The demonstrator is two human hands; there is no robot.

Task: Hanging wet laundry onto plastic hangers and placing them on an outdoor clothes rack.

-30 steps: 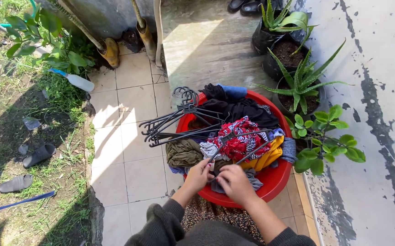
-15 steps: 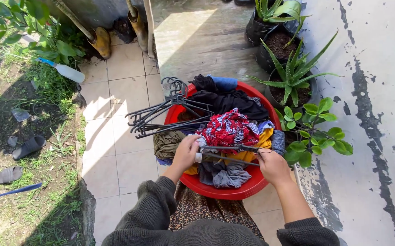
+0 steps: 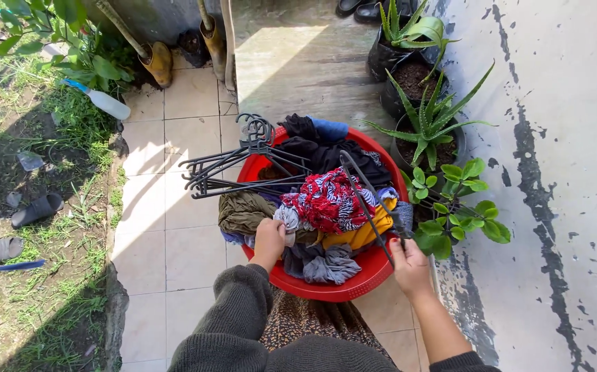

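Fingers of my right hand (image 3: 408, 265) are pinching a black hanger (image 3: 366, 204); left hand (image 3: 269, 238) is gripping grey cloth (image 3: 289, 219) in the red basin (image 3: 353, 284).

The person wears a dark grey-green knitted sweater with ribbed cuffs. Behind the left hand (image 3: 269, 239) the sleeve reaches the wrist, its cuff thick and bunched. Behind the right hand (image 3: 408, 265) the sleeve is pushed up, leaving the forearm bare. Below the arms shows a brown garment with a small speckled pattern.
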